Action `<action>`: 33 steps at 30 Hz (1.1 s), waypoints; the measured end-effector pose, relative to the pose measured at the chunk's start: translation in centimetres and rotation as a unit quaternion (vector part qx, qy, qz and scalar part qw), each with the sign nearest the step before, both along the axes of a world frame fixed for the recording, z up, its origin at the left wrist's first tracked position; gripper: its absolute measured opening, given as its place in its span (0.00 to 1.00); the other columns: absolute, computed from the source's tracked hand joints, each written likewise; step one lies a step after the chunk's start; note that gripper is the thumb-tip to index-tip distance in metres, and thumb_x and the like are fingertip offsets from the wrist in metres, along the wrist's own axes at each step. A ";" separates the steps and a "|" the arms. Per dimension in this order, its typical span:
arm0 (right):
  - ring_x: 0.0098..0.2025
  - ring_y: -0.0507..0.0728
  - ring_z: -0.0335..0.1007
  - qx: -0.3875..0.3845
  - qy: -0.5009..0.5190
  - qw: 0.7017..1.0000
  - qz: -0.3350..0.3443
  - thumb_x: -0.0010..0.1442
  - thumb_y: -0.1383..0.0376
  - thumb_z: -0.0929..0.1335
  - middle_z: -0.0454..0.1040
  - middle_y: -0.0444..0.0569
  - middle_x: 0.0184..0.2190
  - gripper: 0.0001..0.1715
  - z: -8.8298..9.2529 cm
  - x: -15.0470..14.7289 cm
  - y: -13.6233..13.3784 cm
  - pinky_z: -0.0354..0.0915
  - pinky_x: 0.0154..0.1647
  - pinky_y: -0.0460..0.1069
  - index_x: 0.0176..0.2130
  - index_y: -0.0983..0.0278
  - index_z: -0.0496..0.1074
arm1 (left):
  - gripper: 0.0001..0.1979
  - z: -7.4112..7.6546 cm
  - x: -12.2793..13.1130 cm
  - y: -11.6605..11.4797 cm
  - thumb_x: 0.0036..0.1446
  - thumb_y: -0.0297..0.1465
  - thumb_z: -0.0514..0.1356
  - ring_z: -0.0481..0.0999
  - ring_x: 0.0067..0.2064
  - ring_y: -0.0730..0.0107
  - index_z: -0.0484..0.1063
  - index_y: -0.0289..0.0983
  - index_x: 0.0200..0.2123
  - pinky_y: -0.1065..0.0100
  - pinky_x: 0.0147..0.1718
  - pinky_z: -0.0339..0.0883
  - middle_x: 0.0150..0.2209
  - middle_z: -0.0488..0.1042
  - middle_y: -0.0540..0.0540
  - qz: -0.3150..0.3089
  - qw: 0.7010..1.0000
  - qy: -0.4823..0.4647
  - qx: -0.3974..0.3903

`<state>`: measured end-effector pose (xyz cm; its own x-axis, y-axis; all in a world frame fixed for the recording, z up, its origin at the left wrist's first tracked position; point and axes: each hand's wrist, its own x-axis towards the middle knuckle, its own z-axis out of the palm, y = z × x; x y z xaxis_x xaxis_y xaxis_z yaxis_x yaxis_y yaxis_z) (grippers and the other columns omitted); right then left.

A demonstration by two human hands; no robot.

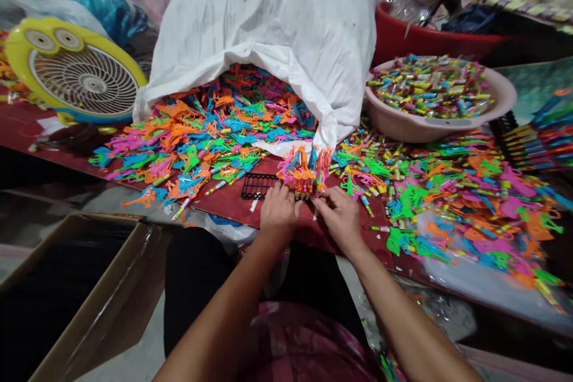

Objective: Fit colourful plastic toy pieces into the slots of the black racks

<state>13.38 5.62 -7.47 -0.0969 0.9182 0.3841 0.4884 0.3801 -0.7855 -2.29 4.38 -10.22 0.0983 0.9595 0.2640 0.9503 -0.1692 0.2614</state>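
Left hand [281, 209]: fingers laid against the black grid rack [253, 186]; whether its grip clasps the frame, cannot tell. Right hand [339, 213]: fingers bent, tips at the rack's right end; anything pinched there, cannot tell. Rack: on the red desk [233, 206], just beyond both hands, long axis left to right; bare section left, nearer the left hand. Upright plastic toys [304, 170]: clustered in rack, beyond and between the hands. Open white sack [268, 6]: farther back.

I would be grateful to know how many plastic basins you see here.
2: a pink basin on the right, full of small colourful pieces, and a red basin behind it, partly covered. Others may be hidden behind the white sack.
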 end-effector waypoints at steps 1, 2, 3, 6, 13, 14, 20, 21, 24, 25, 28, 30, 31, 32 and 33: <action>0.27 0.52 0.66 -0.027 0.032 0.999 -0.002 0.58 0.60 0.70 0.67 0.43 0.23 0.11 -0.2 0.0 0.1 0.63 0.29 0.48 0.28 0.63 0.71 | 0.17 0.0 0.0 0.0 0.65 0.36 0.54 0.67 0.60 0.48 0.73 0.32 0.51 0.52 0.57 0.61 0.53 0.73 0.37 0.000 1.000 0.001 -0.002; 0.26 0.53 0.67 -0.064 0.076 0.995 -0.005 0.58 0.58 0.70 0.68 0.42 0.23 0.11 -0.5 -0.1 0.2 0.64 0.29 0.48 0.29 0.63 0.71 | 0.18 0.0 0.0 0.0 0.65 0.36 0.54 0.66 0.60 0.48 0.73 0.32 0.51 0.52 0.58 0.61 0.53 0.73 0.37 -0.001 1.000 0.003 -0.005; 0.25 0.53 0.69 -0.101 0.129 0.986 -0.013 0.58 0.57 0.71 0.69 0.42 0.23 0.12 -0.8 -0.2 0.2 0.66 0.28 0.48 0.30 0.63 0.71 | 0.18 0.0 0.0 0.0 0.66 0.36 0.53 0.66 0.60 0.48 0.73 0.32 0.51 0.52 0.58 0.61 0.53 0.73 0.37 -0.002 1.000 0.004 -0.009; 0.24 0.53 0.71 -0.143 0.241 0.957 -0.068 0.56 0.56 0.72 0.71 0.42 0.24 0.14 -1.5 -1.2 0.0 0.70 0.28 0.49 0.36 0.64 0.73 | 0.17 0.1 0.0 0.1 0.66 0.35 0.52 0.66 0.60 0.48 0.74 0.32 0.51 0.52 0.56 0.62 0.53 0.73 0.37 -0.001 1.000 0.005 -0.016; 0.24 0.49 0.70 -0.108 0.292 0.945 -0.094 0.53 0.59 0.74 0.71 0.41 0.28 0.12 -1.3 -2.5 -0.2 0.70 0.26 0.46 0.35 0.64 0.74 | 0.17 0.4 0.1 0.2 0.67 0.35 0.52 0.66 0.60 0.49 0.73 0.33 0.51 0.52 0.56 0.62 0.54 0.72 0.39 -0.002 0.999 0.013 -0.039; 0.23 0.49 0.70 -0.130 0.342 0.925 -0.100 0.51 0.59 0.74 0.71 0.40 0.27 0.13 -1.3 -2.5 -0.1 0.69 0.25 0.45 0.35 0.64 0.74 | 0.17 0.4 0.1 0.2 0.67 0.35 0.52 0.66 0.60 0.49 0.73 0.33 0.51 0.52 0.56 0.62 0.53 0.72 0.39 -0.001 0.999 0.014 -0.039; 0.18 0.47 0.64 -0.180 0.354 0.914 -0.082 0.47 0.57 0.76 0.69 0.36 0.23 0.20 -1.1 -1.5 0.1 0.64 0.20 0.44 0.38 0.64 0.73 | 0.17 0.5 0.1 -0.3 0.67 0.35 0.51 0.64 0.61 0.51 0.70 0.35 0.53 0.52 0.57 0.60 0.57 0.69 0.39 0.002 1.000 0.000 -0.020; 0.18 0.48 0.63 -0.191 0.329 0.923 -0.066 0.47 0.56 0.76 0.68 0.36 0.22 0.20 -1.1 -1.2 0.0 0.62 0.19 0.44 0.38 0.64 0.73 | 0.17 0.4 0.0 -0.4 0.67 0.35 0.51 0.63 0.62 0.51 0.70 0.35 0.54 0.52 0.58 0.59 0.58 0.69 0.39 0.003 1.000 -0.005 -0.016; 0.19 0.49 0.61 -0.200 0.234 0.951 -0.010 0.50 0.58 0.73 0.66 0.37 0.20 0.18 -1.1 -0.5 -0.1 0.59 0.20 0.44 0.38 0.64 0.73 | 0.18 0.3 -0.3 -0.5 0.66 0.35 0.52 0.61 0.63 0.52 0.69 0.36 0.56 0.53 0.59 0.57 0.59 0.67 0.39 -0.001 1.000 -0.024 -0.004; 0.19 0.49 0.61 -0.192 0.200 0.961 0.004 0.51 0.58 0.72 0.66 0.37 0.20 0.15 -1.2 -0.4 -0.1 0.59 0.20 0.45 0.38 0.64 0.72 | 0.18 0.4 -0.4 -0.5 0.66 0.36 0.52 0.62 0.63 0.52 0.69 0.37 0.55 0.54 0.59 0.57 0.59 0.67 0.39 -0.005 0.999 -0.033 -0.005; 0.21 0.50 0.60 -0.148 0.103 0.983 0.011 0.54 0.60 0.69 0.65 0.38 0.20 0.09 -1.6 -0.6 0.1 0.58 0.23 0.45 0.34 0.63 0.70 | 0.16 0.6 -1.2 -0.4 0.66 0.39 0.53 0.65 0.58 0.55 0.73 0.40 0.50 0.56 0.55 0.60 0.56 0.68 0.39 0.000 0.998 -0.056 -0.020; 0.22 0.50 0.60 -0.111 0.039 0.993 -0.004 0.56 0.61 0.68 0.64 0.38 0.21 0.07 -1.7 -1.1 0.0 0.56 0.25 0.45 0.32 0.62 0.67 | 0.17 0.9 -1.8 -0.2 0.66 0.42 0.51 0.67 0.55 0.55 0.75 0.40 0.46 0.56 0.52 0.62 0.53 0.69 0.39 0.002 0.998 -0.052 -0.029; 0.23 0.50 0.60 -0.088 0.006 0.996 -0.011 0.57 0.61 0.68 0.64 0.39 0.22 0.07 -1.8 -1.3 -0.1 0.56 0.25 0.45 0.31 0.62 0.66 | 0.18 1.0 -2.1 -0.2 0.65 0.44 0.52 0.67 0.54 0.54 0.76 0.40 0.45 0.56 0.51 0.62 0.51 0.69 0.38 -0.004 0.998 -0.046 -0.030; 0.24 0.51 0.60 -0.062 -0.026 0.998 -0.014 0.57 0.62 0.67 0.63 0.39 0.23 0.07 -1.8 -1.6 -0.3 0.55 0.26 0.45 0.30 0.61 0.65 | 0.19 1.1 -2.4 -0.1 0.64 0.45 0.53 0.67 0.54 0.53 0.76 0.40 0.45 0.56 0.51 0.62 0.51 0.69 0.38 -0.014 0.999 -0.039 -0.028; 0.25 0.51 0.60 -0.035 -0.052 0.998 -0.015 0.58 0.63 0.67 0.63 0.40 0.24 0.08 -1.8 -1.9 -0.5 0.55 0.27 0.46 0.29 0.61 0.64 | 0.19 1.1 -2.7 0.0 0.62 0.46 0.55 0.67 0.55 0.53 0.76 0.40 0.45 0.56 0.52 0.62 0.51 0.69 0.38 -0.026 0.999 -0.035 -0.026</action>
